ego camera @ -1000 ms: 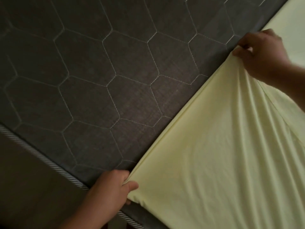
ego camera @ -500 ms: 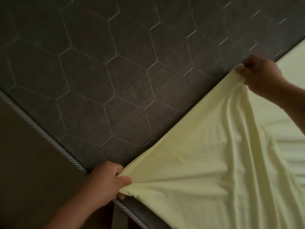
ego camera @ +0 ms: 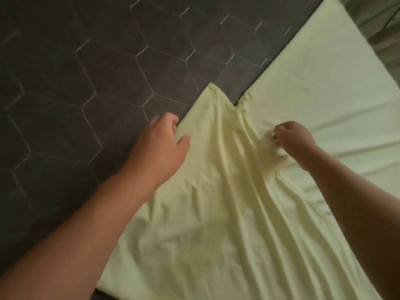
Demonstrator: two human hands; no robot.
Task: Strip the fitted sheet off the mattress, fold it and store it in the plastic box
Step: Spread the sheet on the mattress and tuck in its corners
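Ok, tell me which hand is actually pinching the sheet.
The right hand: it is curled, pinching a bunch of the yellow sheet. The left hand is spread loosely at the sheet's edge by the dark mattress, gripping nothing.

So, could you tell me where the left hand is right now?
Head view, left of centre: the left hand is where the yellow sheet meets the grey mattress.

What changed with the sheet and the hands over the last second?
The left hand let go of the fitted sheet corner and now rests open at the flap's edge. The right hand drew its end back, so the peeled flap lies folded over the part still on the mattress. Unchanged: the right hand seems to keep pinching the fabric, and the far part stays fitted.
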